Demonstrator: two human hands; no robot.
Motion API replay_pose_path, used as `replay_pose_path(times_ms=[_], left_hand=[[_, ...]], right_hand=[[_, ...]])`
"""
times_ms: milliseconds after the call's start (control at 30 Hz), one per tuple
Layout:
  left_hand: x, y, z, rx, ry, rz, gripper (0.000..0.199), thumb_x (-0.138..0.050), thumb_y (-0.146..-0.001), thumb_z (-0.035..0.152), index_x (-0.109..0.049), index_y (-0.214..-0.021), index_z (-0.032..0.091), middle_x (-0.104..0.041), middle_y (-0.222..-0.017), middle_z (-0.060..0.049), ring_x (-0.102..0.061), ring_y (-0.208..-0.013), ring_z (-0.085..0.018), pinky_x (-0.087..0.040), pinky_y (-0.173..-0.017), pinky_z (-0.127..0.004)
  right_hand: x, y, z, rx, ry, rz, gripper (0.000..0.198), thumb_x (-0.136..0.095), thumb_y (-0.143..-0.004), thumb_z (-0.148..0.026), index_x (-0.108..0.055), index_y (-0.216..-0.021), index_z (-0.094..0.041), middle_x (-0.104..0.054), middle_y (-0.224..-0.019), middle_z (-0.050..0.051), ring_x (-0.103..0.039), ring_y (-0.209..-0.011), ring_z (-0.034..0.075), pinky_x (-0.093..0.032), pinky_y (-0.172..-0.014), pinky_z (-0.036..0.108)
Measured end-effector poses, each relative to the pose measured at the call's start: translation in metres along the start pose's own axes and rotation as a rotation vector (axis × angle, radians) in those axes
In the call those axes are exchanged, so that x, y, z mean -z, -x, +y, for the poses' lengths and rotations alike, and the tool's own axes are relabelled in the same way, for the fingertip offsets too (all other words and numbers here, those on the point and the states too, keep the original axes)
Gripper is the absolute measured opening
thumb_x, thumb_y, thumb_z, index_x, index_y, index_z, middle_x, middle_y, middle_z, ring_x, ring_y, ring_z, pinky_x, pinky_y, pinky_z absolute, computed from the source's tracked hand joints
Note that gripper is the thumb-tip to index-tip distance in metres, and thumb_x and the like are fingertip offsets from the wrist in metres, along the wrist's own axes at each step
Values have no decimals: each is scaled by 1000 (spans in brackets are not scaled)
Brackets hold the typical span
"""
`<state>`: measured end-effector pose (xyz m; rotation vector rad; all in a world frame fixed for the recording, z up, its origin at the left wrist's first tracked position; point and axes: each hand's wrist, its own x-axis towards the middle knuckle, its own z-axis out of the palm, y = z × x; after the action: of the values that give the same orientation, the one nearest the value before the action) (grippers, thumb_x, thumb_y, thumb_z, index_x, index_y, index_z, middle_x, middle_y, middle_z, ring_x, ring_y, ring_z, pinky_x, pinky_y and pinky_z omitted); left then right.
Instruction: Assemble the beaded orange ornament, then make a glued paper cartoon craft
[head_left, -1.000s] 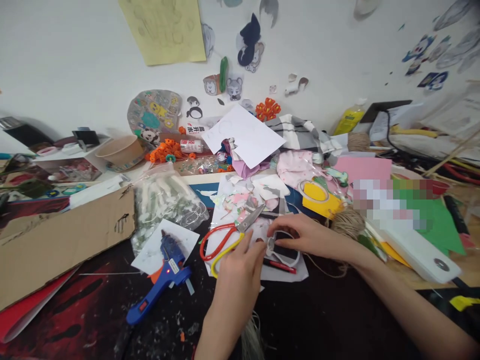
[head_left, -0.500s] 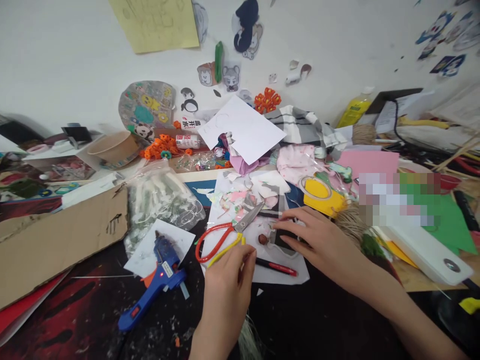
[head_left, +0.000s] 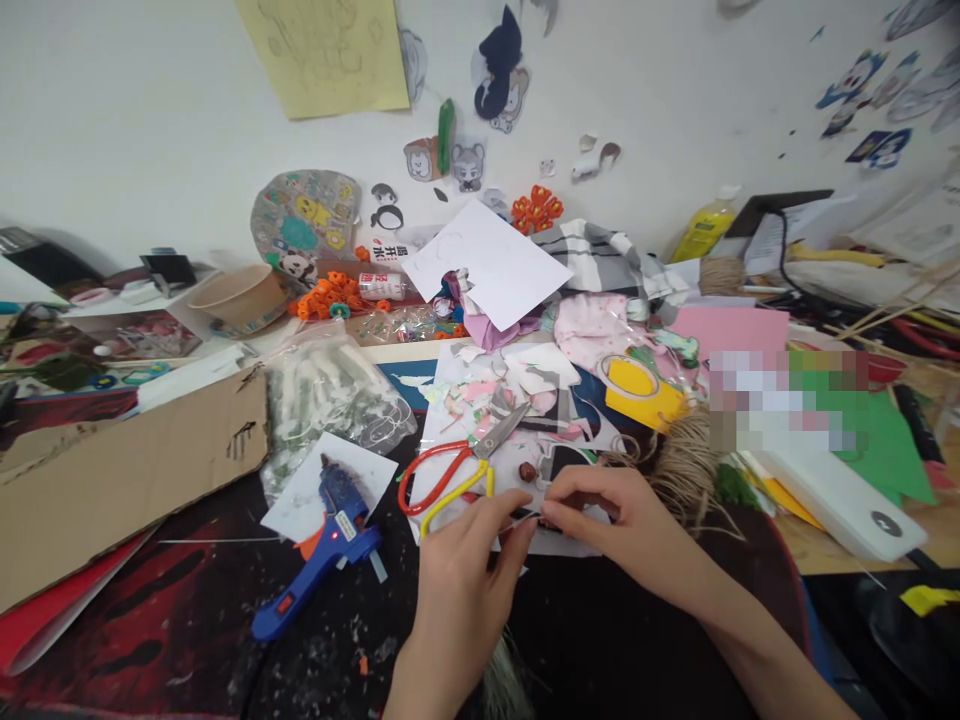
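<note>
My left hand (head_left: 466, 575) is closed in a pinch at the front middle of the table. From under it hangs a bundle of pale green threads (head_left: 504, 680), its upper part hidden by the hand. My right hand (head_left: 619, 515) is pinched too, its fingertips almost touching those of the left. Something thin shows between the two sets of fingertips, too small to make out. Just beyond lie scissors (head_left: 491, 440) with red and yellow handles, a small brown bead-like piece (head_left: 527, 470) and paper scraps (head_left: 536, 370) on a white sheet.
To the left, a blue glue gun (head_left: 319, 575) with a small red light rests partly on white paper. Cardboard (head_left: 135, 475) and a clear bag (head_left: 337, 390) lie behind it. On the right are twine (head_left: 686, 465), a white device (head_left: 847, 500) and green paper (head_left: 904, 450).
My right hand has come down and left from the scraps, closing its spread fingers beside my left fingertips. The left hand stays pinched near the same place. The view has shifted slightly.
</note>
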<state>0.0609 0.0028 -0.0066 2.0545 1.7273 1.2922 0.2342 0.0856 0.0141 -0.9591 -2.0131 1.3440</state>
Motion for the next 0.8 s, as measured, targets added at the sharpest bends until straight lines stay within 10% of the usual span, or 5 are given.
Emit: replay_pose_path(times_ms=[300, 800], left_hand=[[2, 6, -1, -186, -61, 98, 13, -64, -90, 9, -66, -99, 18, -66, -70, 3, -56, -56, -7, -38, -55, -20], [16, 15, 3, -79, -13, 95, 7, -62, -89, 12, -65, -89, 19, -63, -63, 6, -51, -49, -6, -38, -52, -20]], right_hand=[[-8, 5, -1, 16, -51, -28, 22, -63, -93, -36, -69, -81, -19, -65, -75, -1, -57, -70, 12, -44, -65, 22], [-22, 21, -8, 205, 234, 9, 13, -54, -99, -25, -63, -90, -22, -65, -84, -2, -59, -75, 11, -44, -69, 19]])
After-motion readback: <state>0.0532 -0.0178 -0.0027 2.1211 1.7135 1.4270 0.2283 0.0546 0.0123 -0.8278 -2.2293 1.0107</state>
